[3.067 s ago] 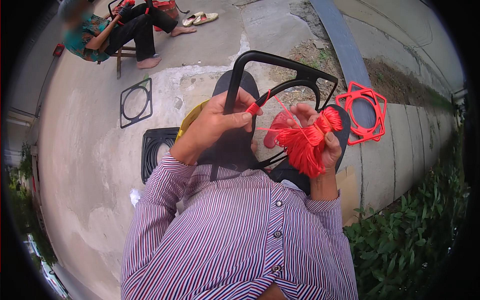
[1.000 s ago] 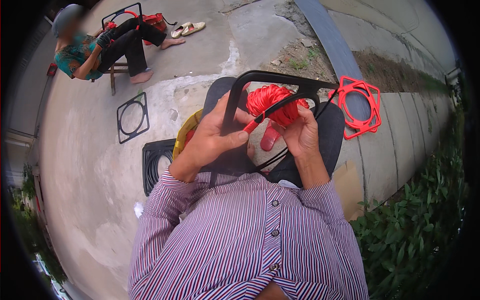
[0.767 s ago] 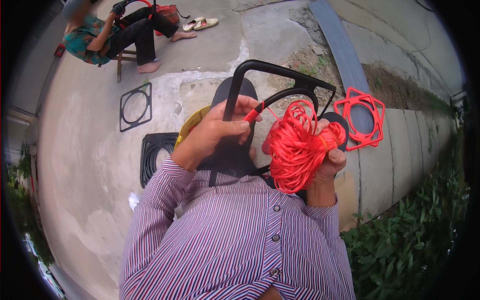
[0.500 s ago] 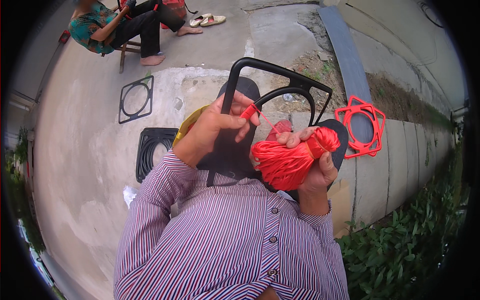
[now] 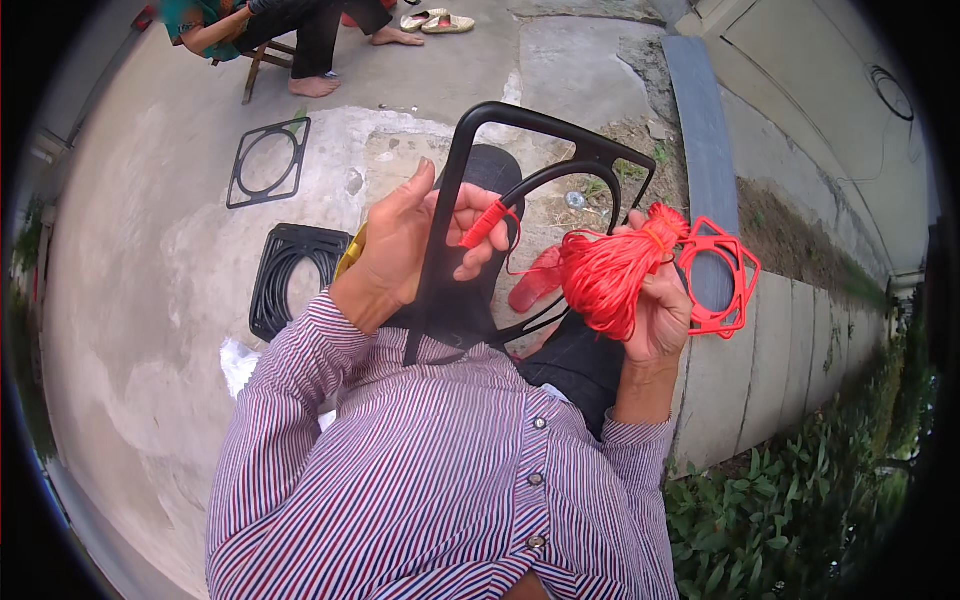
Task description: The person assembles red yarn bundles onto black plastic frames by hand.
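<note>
Left hand (image 5: 395, 250) spread, I support the black frame's ring (image 5: 535, 180), partly wrapped, visibly mostly bare; right hand (image 5: 662, 318) grips red cord hank (image 5: 608, 275).

We were outdoors, in a yard (image 5: 180, 420), as the concrete ground (image 5: 140, 240), pale wall (image 5: 820, 110) and leafy plants (image 5: 765, 530) showed us.

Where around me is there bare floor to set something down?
Concrete left of the flat black frame and black frame stack; also between pale shoes and grey strip. Crowded directly ahead: red-wrapped frame and cord bundle.
</note>
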`<action>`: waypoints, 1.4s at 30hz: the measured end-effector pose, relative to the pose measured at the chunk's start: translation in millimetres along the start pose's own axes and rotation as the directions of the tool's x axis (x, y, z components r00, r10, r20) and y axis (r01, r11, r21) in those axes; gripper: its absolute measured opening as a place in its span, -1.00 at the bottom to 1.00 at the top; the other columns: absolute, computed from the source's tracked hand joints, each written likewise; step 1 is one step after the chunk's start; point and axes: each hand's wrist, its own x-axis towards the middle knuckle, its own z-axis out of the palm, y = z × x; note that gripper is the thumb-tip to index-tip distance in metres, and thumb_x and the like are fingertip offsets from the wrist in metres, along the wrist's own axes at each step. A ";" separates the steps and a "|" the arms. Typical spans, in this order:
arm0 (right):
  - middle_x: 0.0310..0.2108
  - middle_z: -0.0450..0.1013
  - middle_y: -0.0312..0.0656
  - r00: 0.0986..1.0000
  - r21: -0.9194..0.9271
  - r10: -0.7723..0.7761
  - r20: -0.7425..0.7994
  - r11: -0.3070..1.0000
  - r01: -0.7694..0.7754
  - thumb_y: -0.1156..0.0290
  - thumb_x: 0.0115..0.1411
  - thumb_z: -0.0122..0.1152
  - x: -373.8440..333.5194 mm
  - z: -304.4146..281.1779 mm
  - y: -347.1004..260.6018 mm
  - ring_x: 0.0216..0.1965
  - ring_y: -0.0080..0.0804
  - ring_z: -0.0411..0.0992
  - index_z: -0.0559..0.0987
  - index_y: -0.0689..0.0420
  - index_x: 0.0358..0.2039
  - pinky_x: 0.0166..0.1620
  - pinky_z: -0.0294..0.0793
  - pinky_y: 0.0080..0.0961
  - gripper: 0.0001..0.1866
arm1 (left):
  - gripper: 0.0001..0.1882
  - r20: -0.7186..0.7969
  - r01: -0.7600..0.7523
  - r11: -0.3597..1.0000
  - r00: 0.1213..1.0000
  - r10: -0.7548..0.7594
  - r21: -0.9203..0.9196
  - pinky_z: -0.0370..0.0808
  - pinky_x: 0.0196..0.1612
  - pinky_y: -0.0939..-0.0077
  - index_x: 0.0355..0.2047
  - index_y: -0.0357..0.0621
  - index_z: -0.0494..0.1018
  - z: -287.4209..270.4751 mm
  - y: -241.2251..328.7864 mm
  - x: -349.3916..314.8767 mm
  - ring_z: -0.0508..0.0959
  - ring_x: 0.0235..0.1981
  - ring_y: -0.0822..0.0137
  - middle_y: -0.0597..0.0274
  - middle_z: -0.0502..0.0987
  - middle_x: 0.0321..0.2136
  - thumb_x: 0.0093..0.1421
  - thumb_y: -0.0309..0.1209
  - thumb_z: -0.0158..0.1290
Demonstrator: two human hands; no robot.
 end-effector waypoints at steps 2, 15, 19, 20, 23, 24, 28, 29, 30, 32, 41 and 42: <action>0.04 0.38 0.10 0.989 -0.155 0.071 0.127 0.987 -0.051 0.58 0.04 0.25 1.8 30.5 5.3 0.03 -0.21 0.44 0.11 0.34 0.25 0.13 0.39 -0.29 -0.22 | -0.33 -0.001 0.064 0.997 0.998 -0.064 -0.033 0.41 -0.59 0.58 -0.09 -0.39 0.37 2.6 -2.9 5.9 0.44 -0.58 0.36 -0.10 0.50 -0.35 0.35 0.08 -0.37; -0.25 0.51 -0.12 0.940 -0.784 -0.064 0.336 0.534 0.316 0.18 0.09 0.36 21.8 43.0 10.1 -0.20 -0.41 0.49 0.48 0.33 0.02 -0.10 0.44 -0.51 -0.41 | -0.65 -0.082 0.197 0.978 0.978 -0.191 0.065 0.24 -0.62 0.65 -0.25 -0.14 0.44 40.9 -23.2 6.6 0.37 -0.63 0.52 0.36 0.45 -0.51 0.29 -0.08 -0.02; -0.17 0.49 0.02 0.959 -0.303 -0.031 0.282 0.945 0.119 0.12 0.16 0.18 5.6 10.4 14.4 -0.04 -0.24 0.45 0.46 0.43 0.00 0.10 0.36 -0.38 -0.40 | -0.74 0.164 0.262 0.959 0.956 -0.242 -0.110 0.34 -0.52 0.60 -0.18 -0.18 0.44 43.1 -16.6 3.5 0.47 -0.50 0.46 0.28 0.52 -0.40 0.26 -0.27 -0.05; -0.14 0.48 0.05 0.976 -0.106 0.047 0.214 0.994 -0.024 0.15 0.18 0.15 6.5 -11.6 26.9 -0.02 -0.21 0.45 0.46 0.42 -0.03 0.12 0.36 -0.34 -0.45 | -0.74 0.169 0.268 0.957 0.954 -0.248 -0.110 0.34 -0.52 0.60 -0.18 -0.18 0.44 44.5 -20.5 4.9 0.47 -0.50 0.46 0.28 0.52 -0.40 0.26 -0.27 -0.05; -0.10 0.47 0.11 0.968 0.145 0.249 0.042 0.957 -0.252 0.25 0.20 0.12 8.3 9.4 42.8 -0.01 -0.14 0.44 0.44 0.40 -0.09 0.17 0.35 -0.28 -0.56 | -0.68 0.009 0.309 0.924 0.949 -0.315 -0.226 0.43 -0.07 0.46 -0.02 -0.21 0.34 65.8 -21.2 1.4 0.52 -0.20 0.37 0.19 0.53 -0.14 0.22 -0.39 -0.04; -0.02 0.42 0.15 0.942 0.190 0.274 0.194 0.931 -0.310 0.23 0.14 0.20 6.1 25.5 44.1 0.06 -0.11 0.39 0.41 0.42 -0.02 0.20 0.32 -0.25 -0.46 | -0.65 0.040 0.322 0.897 0.945 -0.326 -0.303 0.44 0.00 0.40 -0.04 -0.31 0.39 60.8 -28.1 0.1 0.55 -0.16 0.30 0.11 0.54 -0.12 0.18 -0.42 -0.01; 0.10 0.33 0.19 0.893 0.148 0.098 0.440 0.972 -0.180 0.08 0.09 0.30 19.9 24.8 43.8 0.19 -0.06 0.29 0.29 0.45 0.14 0.25 0.25 -0.19 -0.20 | -0.71 -0.128 0.277 0.932 0.941 -0.312 -0.232 0.44 -0.19 0.53 -0.05 -0.19 0.35 77.9 -29.9 1.3 0.49 -0.33 0.42 0.31 0.46 -0.32 0.28 -0.31 -0.06; 0.10 0.34 0.17 0.902 0.097 0.071 0.426 0.988 -0.123 0.10 0.16 0.22 23.2 18.3 43.3 0.18 -0.09 0.30 0.34 0.45 0.10 0.25 0.25 -0.18 -0.30 | -0.71 -0.128 0.281 0.931 0.940 -0.316 -0.232 0.44 -0.19 0.53 -0.05 -0.19 0.35 73.9 -26.9 1.5 0.49 -0.33 0.42 0.31 0.46 -0.32 0.28 -0.31 -0.06; 0.09 0.35 0.16 0.938 0.209 0.161 0.307 0.950 -0.231 0.15 0.18 0.20 24.7 11.3 41.9 0.16 -0.12 0.33 0.38 0.45 0.06 0.24 0.27 -0.19 -0.37 | -0.69 0.009 0.294 0.952 0.956 -0.295 -0.089 0.40 -0.31 0.57 -0.10 -0.20 0.38 65.5 -21.6 1.5 0.46 -0.41 0.45 0.32 0.43 -0.38 0.31 -0.23 -0.10; 0.04 0.41 0.10 0.976 0.307 0.204 0.082 0.926 -0.220 0.35 0.23 0.08 29.1 -24.2 40.8 0.07 -0.18 0.42 0.43 0.45 0.00 0.20 0.33 -0.22 -0.56 | -0.48 0.136 0.257 0.959 0.953 -0.272 0.117 0.24 -0.57 0.67 -0.19 -0.25 0.45 62.4 -19.9 -2.7 0.37 -0.58 0.51 0.26 0.43 -0.47 0.35 0.02 -0.20; 0.16 0.27 0.08 0.937 0.069 -0.287 0.198 0.958 0.279 -0.01 0.19 0.05 -27.3 -32.0 -16.2 0.15 -0.08 0.31 0.39 0.23 -0.31 0.12 0.33 -0.07 -0.53 | -0.72 0.050 0.107 0.994 0.993 -0.106 -0.024 0.34 -0.75 0.61 -0.15 -0.32 0.39 5.9 -7.7 3.6 0.41 -0.66 0.37 -0.11 0.47 -0.31 0.33 -0.30 -0.08; 0.01 0.36 0.04 0.893 0.168 -0.324 0.313 0.944 0.283 -0.04 0.20 0.04 -32.0 -29.9 -29.1 0.03 -0.13 0.39 0.33 0.18 -0.34 0.06 0.36 -0.08 -0.53 | -0.75 0.026 0.086 0.995 0.996 -0.085 -0.051 0.35 -0.75 0.61 -0.14 -0.30 0.39 1.5 -6.9 4.1 0.41 -0.66 0.38 -0.08 0.46 -0.32 0.31 -0.34 -0.05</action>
